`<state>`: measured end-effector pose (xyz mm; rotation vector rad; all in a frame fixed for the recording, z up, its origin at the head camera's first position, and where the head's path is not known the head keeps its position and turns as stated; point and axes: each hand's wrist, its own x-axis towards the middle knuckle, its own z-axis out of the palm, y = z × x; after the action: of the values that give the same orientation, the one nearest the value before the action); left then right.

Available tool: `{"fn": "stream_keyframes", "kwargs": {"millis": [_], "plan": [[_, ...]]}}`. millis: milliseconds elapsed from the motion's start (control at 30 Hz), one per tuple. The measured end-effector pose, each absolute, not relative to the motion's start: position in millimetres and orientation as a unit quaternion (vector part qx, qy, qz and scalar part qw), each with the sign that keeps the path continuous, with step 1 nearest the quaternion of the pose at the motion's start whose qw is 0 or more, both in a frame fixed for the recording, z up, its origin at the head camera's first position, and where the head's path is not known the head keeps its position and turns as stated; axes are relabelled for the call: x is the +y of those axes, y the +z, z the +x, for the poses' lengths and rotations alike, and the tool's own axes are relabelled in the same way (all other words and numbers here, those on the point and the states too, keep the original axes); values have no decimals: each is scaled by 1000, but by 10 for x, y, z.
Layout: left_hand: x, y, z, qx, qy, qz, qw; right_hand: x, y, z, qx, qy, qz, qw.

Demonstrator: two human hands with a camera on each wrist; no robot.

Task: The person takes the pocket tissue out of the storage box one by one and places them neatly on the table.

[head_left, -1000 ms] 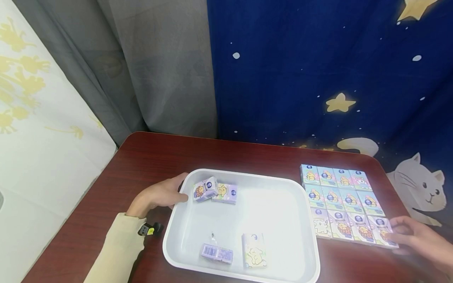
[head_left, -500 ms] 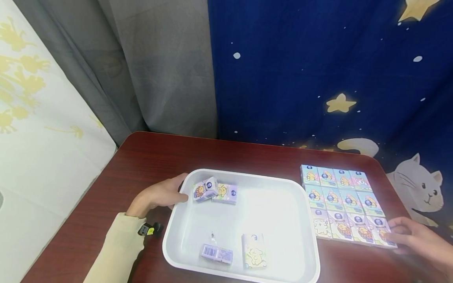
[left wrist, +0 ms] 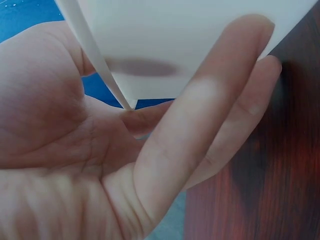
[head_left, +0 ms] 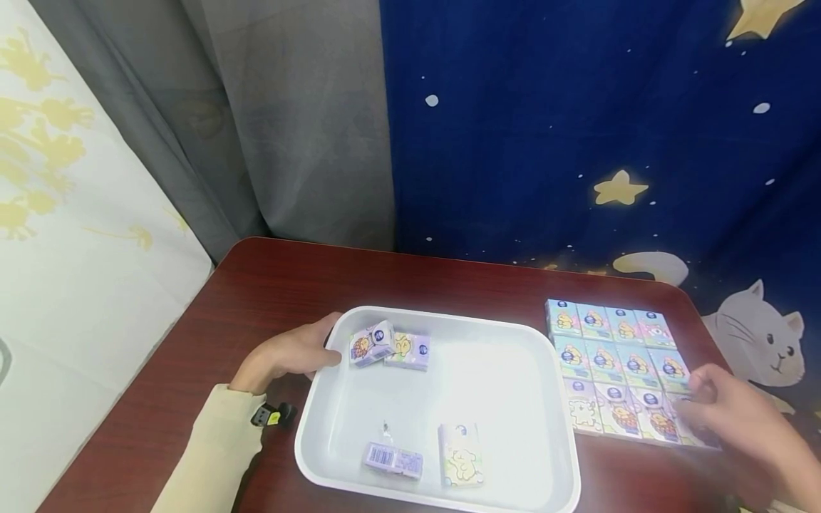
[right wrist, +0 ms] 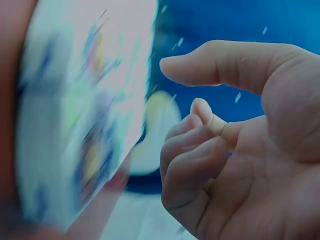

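Behind, gray curtain (head_left: 295, 121) and star-patterned blue curtain (head_left: 507, 128); below, reddish-brown table (head_left: 288, 274). On it, white tray (head_left: 500, 392), gripped at its left rim by the left hand (head_left: 296, 350), thumb over the edge. Alongside, above the near right corner of the gridded packs (head_left: 605, 360), right hand (head_left: 734, 412), thumb and curled fingers parted, holding nothing. Tray's long axis: left to right; gridded packs' long axes: away from the person. In the tray, barcoded pack (head_left: 393, 460) lengthwise left to right.

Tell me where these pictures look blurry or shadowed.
Right wrist view: the packs are smeared, the right hand fairly crisp; left wrist view: a soft dark patch, perhaps a shadow, marks the tray; head view: the right hand looks slightly blurred.
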<state>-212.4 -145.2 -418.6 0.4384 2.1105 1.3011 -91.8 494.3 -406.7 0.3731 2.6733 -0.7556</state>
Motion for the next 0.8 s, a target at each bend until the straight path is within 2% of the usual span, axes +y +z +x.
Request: {"fn": "stream_keyframes", "kwargs": {"millis": [200, 633, 800], "plan": [[-1458, -4184, -2125, 799, 489, 165, 309, 4398, -3826, -1059, 972, -199, 38, 120], [-1448, -4189, -2105, 799, 492, 161, 306, 3236, -3676, -1185, 972, -187, -115, 84], [-1450, -4187, -2109, 799, 490, 167, 305, 2884, -3609, -1201, 968, -169, -163, 91]]}}
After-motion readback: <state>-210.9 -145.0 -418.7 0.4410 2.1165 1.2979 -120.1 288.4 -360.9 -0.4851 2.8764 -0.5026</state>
